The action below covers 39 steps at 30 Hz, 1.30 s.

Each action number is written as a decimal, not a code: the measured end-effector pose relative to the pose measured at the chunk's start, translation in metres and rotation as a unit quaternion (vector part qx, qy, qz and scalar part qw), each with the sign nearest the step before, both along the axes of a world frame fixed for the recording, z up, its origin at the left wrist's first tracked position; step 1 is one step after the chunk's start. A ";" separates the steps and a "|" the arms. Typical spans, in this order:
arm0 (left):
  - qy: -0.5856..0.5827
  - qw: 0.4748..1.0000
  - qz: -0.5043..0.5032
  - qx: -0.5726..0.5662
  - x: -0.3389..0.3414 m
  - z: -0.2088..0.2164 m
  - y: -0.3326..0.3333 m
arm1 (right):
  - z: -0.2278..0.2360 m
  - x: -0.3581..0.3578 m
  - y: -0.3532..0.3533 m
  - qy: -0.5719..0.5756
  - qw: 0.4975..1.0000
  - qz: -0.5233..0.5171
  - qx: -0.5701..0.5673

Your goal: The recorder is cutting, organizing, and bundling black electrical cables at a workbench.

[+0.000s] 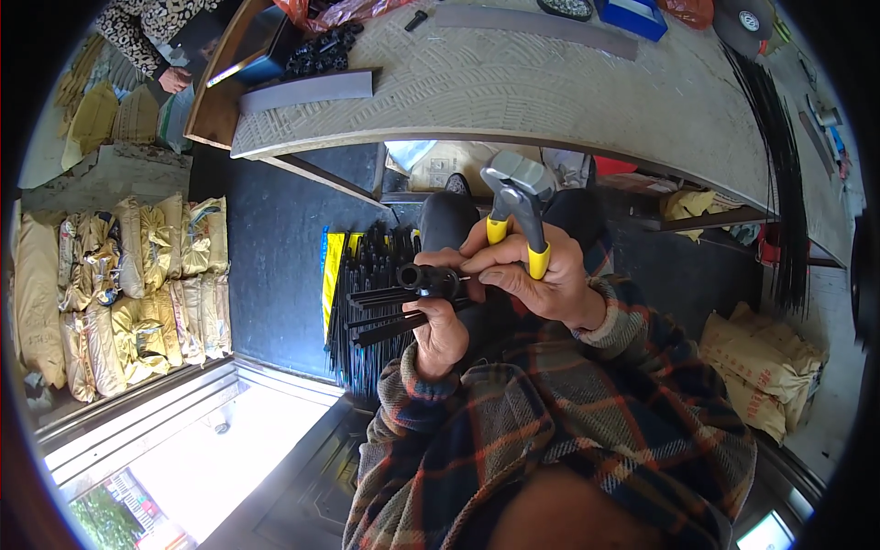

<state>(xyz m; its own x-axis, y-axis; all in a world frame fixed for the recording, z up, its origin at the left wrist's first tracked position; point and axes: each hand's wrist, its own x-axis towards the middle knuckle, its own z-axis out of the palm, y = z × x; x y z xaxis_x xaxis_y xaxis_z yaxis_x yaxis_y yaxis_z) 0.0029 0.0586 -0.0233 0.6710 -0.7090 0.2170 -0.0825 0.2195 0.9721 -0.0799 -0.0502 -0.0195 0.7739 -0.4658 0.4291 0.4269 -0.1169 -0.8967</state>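
My left hand [442, 335] grips a black tubular hub [429, 280] with several thin black rods [390, 328] sticking out of it to the left. The hub's round open end faces left. In my right hand [555, 291] are end-cutting pliers [519, 192] with a grey metal head and yellow grips, pointing up and away from me. My right thumb and fingertips are pinched together beside the hub. A thin wire-like piece seems to run between them and the hub, too small to make out fully. Both hands are above my lap.
A large bundle of black rods [371, 307] lies left of my knees. Ahead stands a worktable [513, 92] with black parts [325, 50], grey strips and a blue box [634, 16]. Long black strands [779, 165] hang over its right side. Wrapped packages [137, 284] line the left; another person's hand [174, 80] shows beyond.
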 end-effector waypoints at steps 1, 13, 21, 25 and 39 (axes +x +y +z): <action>0.000 1.000 -0.001 0.000 0.001 -0.002 0.000 | 0.000 -0.001 -0.001 0.000 1.000 -0.001 0.000; 0.078 0.996 -0.031 -0.006 0.002 -0.005 0.005 | 0.063 -0.079 -0.069 0.212 0.715 -0.125 -0.654; -0.011 0.995 -0.017 0.100 -0.009 0.002 0.000 | 0.045 -0.067 -0.062 0.203 0.737 -0.033 -0.644; -0.001 0.997 -0.036 0.075 -0.003 -0.002 0.002 | 0.040 -0.066 -0.065 0.189 0.732 -0.061 -0.652; -0.003 0.995 -0.055 0.078 -0.007 0.004 0.002 | 0.045 -0.071 -0.063 0.242 0.725 -0.026 -0.645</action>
<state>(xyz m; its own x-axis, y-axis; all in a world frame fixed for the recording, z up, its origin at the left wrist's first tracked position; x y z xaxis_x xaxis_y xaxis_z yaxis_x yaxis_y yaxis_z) -0.0042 0.0604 -0.0191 0.5872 -0.8029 0.1023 -0.0721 0.0740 0.9946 -0.1504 -0.1134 0.0256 0.9751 0.0466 0.2168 0.0634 -0.9954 -0.0711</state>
